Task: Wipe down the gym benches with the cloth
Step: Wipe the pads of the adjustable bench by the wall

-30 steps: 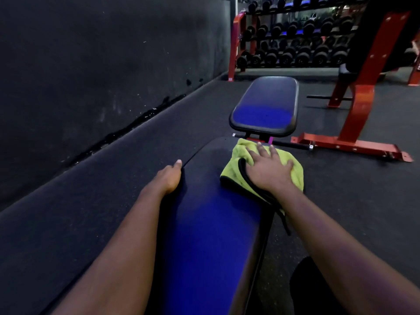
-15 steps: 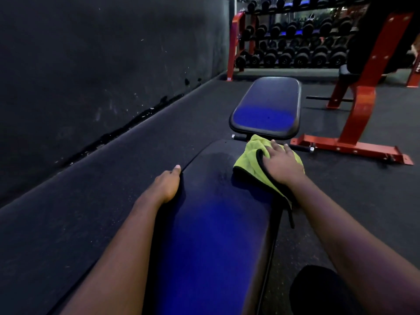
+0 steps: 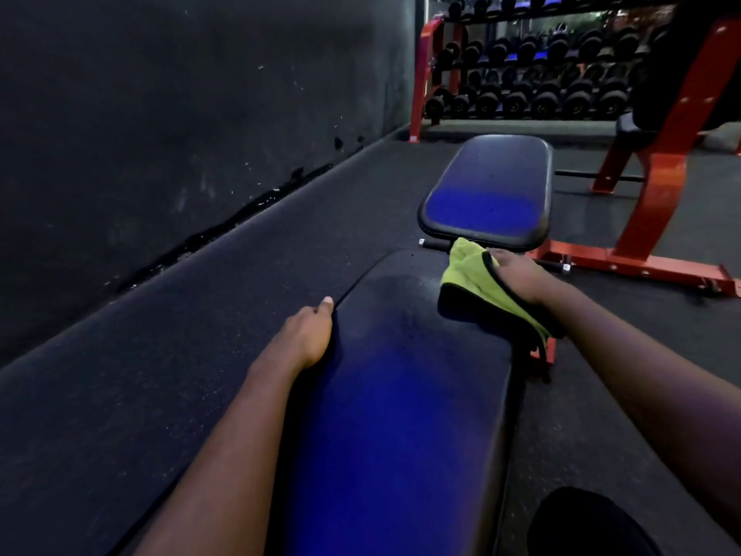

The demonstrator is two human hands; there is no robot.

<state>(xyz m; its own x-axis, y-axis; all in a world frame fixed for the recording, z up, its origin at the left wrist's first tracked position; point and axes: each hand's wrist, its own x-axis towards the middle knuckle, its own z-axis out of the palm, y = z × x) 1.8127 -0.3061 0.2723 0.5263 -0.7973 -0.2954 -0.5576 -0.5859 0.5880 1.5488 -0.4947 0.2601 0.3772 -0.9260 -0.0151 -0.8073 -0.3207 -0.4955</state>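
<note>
Two bare hands were on a dark gym bench [image 3: 401, 395], whose long padded surface ran away from us with a blue sheen. The right hand [image 3: 521, 276] lay on top of a yellow-green cloth [image 3: 469, 274] at the far right corner of that surface. Its fingers [image 3: 506, 258] were fairly straight, pressing the cloth down rather than pinching it, and a fold of the cloth with dark trim hung over the right edge. We judged the flat hand was placed so to spread pressure along the rim being wiped. The left hand [image 3: 308, 335] rested at the left edge with its thumb along the top. Its other fingers dropped over the side out of sight, so we could not tell whether they gripped. We took this hand as a brace for the forward reach. Just beyond the cloth, across a small gap, sat the separate seat pad [image 3: 487, 186], which we judged was yet to be wiped. Further off stood a red frame [image 3: 657, 186] and a rack of dumbbells [image 3: 521, 94] beside a dark wall [image 3: 160, 134]
</note>
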